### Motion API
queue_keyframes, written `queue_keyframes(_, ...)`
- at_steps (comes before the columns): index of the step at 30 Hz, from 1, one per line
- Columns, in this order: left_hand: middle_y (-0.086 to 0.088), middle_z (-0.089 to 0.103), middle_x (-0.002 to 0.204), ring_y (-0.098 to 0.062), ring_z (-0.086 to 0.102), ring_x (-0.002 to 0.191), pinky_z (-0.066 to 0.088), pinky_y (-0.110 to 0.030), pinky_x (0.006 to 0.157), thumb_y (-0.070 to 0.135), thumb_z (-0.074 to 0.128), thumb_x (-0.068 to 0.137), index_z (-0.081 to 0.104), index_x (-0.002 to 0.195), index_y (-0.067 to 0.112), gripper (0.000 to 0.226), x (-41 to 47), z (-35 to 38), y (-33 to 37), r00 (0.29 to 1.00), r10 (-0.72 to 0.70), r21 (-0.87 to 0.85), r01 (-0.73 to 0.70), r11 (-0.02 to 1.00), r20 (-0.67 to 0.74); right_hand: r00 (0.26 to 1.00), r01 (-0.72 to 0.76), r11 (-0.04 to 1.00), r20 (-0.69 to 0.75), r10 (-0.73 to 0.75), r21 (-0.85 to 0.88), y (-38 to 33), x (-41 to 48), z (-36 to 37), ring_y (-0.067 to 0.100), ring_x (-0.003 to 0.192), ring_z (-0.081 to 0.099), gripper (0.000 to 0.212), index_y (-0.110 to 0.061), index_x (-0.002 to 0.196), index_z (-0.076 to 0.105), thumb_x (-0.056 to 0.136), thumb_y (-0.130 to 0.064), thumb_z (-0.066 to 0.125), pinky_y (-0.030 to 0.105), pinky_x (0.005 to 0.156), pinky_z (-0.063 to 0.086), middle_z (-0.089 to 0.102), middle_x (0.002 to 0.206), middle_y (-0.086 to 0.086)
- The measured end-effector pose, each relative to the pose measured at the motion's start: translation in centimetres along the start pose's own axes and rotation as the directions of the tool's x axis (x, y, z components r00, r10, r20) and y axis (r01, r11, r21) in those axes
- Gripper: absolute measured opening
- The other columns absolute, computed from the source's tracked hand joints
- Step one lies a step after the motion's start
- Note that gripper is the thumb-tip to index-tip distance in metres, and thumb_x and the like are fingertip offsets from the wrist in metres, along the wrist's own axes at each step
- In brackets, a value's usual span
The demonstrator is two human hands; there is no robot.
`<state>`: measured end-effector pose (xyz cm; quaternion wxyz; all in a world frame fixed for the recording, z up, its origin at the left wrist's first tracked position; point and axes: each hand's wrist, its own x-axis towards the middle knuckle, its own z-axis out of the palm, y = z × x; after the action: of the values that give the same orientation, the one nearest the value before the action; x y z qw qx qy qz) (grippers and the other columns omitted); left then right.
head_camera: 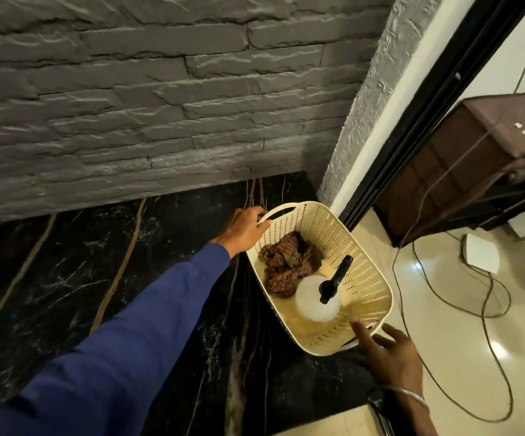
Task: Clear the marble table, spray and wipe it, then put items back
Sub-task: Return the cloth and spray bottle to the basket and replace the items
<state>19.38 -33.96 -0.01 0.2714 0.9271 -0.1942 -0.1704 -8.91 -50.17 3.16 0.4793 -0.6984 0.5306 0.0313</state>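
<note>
Backdrop: dark grey stone wall (129,105) across the far side, with a black gold-veined marble counter (97,278) below it that runs from the left to just past the middle.

Item 1, left: blue sleeve (129,341), reaching diagonally from the near left toward the far right.

Item 2: left hand (244,231), at the far end of the basket. Its fingers are curled over the far handle and the fingertips are hidden behind the rim.

Item 3: cream perforated basket (365,278), at the right edge of the counter. Its right side appears to hang out over the floor; whether it rests or is lifted cannot be told. Its long axis runs from far left to near right, with one handle at each short end.

Item 3a: brown checked cloth (286,262), crumpled in the far half of the basket.

Item 3b: white spray bottle (314,300) with a black nozzle, upright in the near half, just beside the cloth.

Item 4: right hand (390,354), at the near end of the basket. Its fingers are spread and nearly straight, the forefinger lies against the near wall, and nothing is gripped.

Item 5, right: pale tiled floor (443,325), with loose cables (394,272) and a brown cabinet (462,158) beyond.

Note: the basket lies between the hands, one at each end of its long axis. A level two-handed carry probably needs the right hand to close on the near handle.
</note>
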Motion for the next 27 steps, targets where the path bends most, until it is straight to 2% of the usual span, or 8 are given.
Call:
queue_keyframes(2,-0.013,0.071,0.104,-0.016,0.062,0.073,0.04,-0.015,0.048,0.034,0.045,0.1,0.063,0.107,0.007,0.033,-0.4,0.3,0.0,0.997,-0.006,-0.056,0.01,0.998,0.072,0.999,0.03,1.0,0.043,-0.03,0.002,0.5,0.6,1.2,0.027,0.068,0.073,0.024,-0.033,0.076,0.062,0.071,-0.051,0.076,0.05,0.074,0.059,0.075,0.077,0.003)
queue_keyframes(6,-0.015,0.07,0.102,-0.017,0.061,0.07,0.035,-0.012,0.045,0.03,0.039,0.102,0.062,0.102,0.003,0.035,-1.3,0.4,0.4,0.997,-0.002,-0.083,0.008,0.997,0.082,0.999,0.025,0.996,-0.019,-0.027,-0.089,1.6,2.7,2.6,0.035,0.079,0.07,0.044,-0.017,0.092,0.068,0.06,-0.047,0.073,0.048,0.075,0.059,0.074,0.087,0.013)
queue_keyframes(12,-0.018,0.07,0.098,-0.024,0.066,0.075,0.036,-0.016,0.045,0.031,0.035,0.103,0.061,0.097,0.001,0.04,-4.1,-3.0,-1.6,0.998,-0.055,-0.061,0.053,0.997,-0.029,0.99,0.13,0.984,-0.038,-0.135,-0.12,-1.2,2.5,3.6,0.04,0.074,0.068,0.012,-0.019,0.081,0.066,0.072,-0.026,0.067,0.05,0.069,0.059,0.072,0.083,0.017)
queue_keyframes(15,-0.016,0.07,0.097,-0.03,0.067,0.085,0.032,-0.015,0.046,0.031,0.037,0.103,0.063,0.099,0.001,0.039,-7.2,-6.5,-4.7,0.98,-0.124,-0.062,0.116,0.991,-0.155,0.978,0.208,0.97,0.046,-0.204,-0.127,-5.0,1.6,5.1,0.035,0.068,0.07,0.007,-0.02,0.076,0.065,0.076,-0.015,0.07,0.048,0.064,0.06,0.072,0.079,0.016)
queue_keyframes(19,-0.014,0.071,0.091,-0.025,0.065,0.077,0.042,-0.027,0.059,0.033,0.042,0.1,0.065,0.094,0.005,0.036,-11.9,-10.6,-11.0,0.927,-0.281,-0.111,0.261,0.959,-0.249,0.919,0.384,0.898,0.191,-0.346,-0.217,-10.7,-1.0,8.8,0.033,0.076,0.067,0.021,-0.025,0.066,0.058,0.076,-0.012,0.073,0.049,0.075,0.058,0.07,0.081,0.015)
queue_keyframes(21,-0.018,0.07,0.092,-0.035,0.065,0.088,0.042,-0.03,0.064,0.031,0.044,0.099,0.065,0.093,0.004,0.035,-15.0,-13.0,-14.6,0.883,-0.362,-0.127,0.34,0.932,-0.298,0.874,0.473,0.836,0.272,-0.403,-0.278,-14.0,-3.0,11.8,0.037,0.079,0.067,0.008,-0.011,0.072,0.067,0.075,-0.015,0.073,0.049,0.075,0.057,0.071,0.083,0.021)
queue_keyframes(23,-0.021,0.07,0.093,-0.038,0.064,0.093,0.042,-0.031,0.066,0.028,0.046,0.099,0.066,0.091,0.001,0.034,-17.8,-15.0,-17.7,0.837,-0.418,-0.147,0.392,0.908,-0.352,0.832,0.531,0.795,0.355,-0.426,-0.292,-16.9,-4.6,15.3,0.036,0.08,0.069,0.015,-0.001,0.082,0.07,0.075,-0.014,0.072,0.049,0.075,0.058,0.071,0.084,0.021)
queue_keyframes(27,-0.024,0.069,0.096,-0.04,0.064,0.096,0.044,-0.032,0.069,0.024,0.049,0.097,0.067,0.095,-0.001,0.031,-23.5,-18.7,-24.1,0.743,-0.527,-0.189,0.496,0.848,-0.412,0.718,0.653,0.703,0.528,-0.454,-0.282,-20.2,-8.1,23.3,0.026,0.08,0.069,0.013,-0.006,0.09,0.069,0.079,-0.011,0.071,0.039,0.069,0.06,0.07,0.087,0.013)
